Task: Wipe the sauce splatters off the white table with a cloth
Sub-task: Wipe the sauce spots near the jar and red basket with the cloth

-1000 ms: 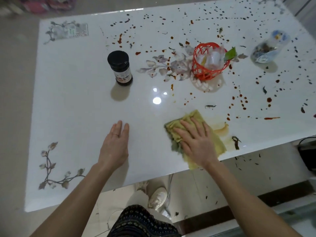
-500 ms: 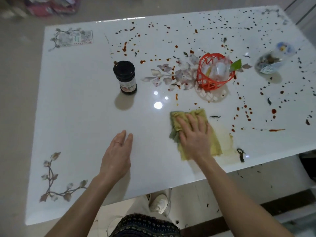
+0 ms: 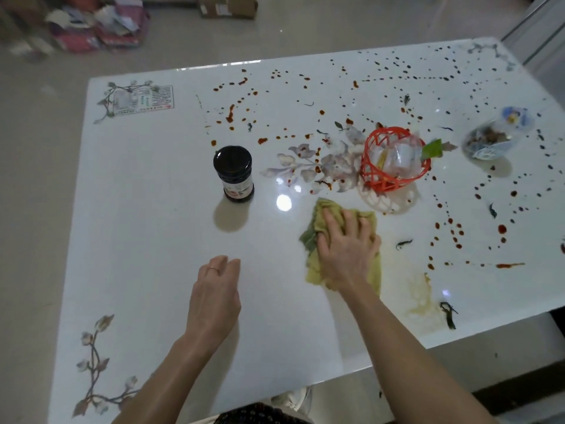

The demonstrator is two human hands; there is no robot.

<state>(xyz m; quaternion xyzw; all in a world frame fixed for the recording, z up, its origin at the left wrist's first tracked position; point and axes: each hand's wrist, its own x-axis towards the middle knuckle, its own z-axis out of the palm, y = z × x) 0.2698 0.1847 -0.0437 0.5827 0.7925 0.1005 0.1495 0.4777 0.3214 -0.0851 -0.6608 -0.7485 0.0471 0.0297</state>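
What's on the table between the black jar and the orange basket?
In the head view, a printed grey flower design speckled with red sauce drops lies between the jar and basket.

1. You've got bare table (image 3: pixel 137 224) running wide on your left, from the near edge up to the far corner.
2. The dark jar (image 3: pixel 234 174) stands upright ahead of your left hand (image 3: pixel 214 295), well apart from it.
3. The red basket (image 3: pixel 394 160) sits just beyond the cloth (image 3: pixel 318 218) under your right hand (image 3: pixel 345 249), in the way of a straight push forward.
4. Between jar and basket there's an open lane.
5. Right of the cloth the surface lies flat; the bowl (image 3: pixel 489 142) stands far right, well apart.
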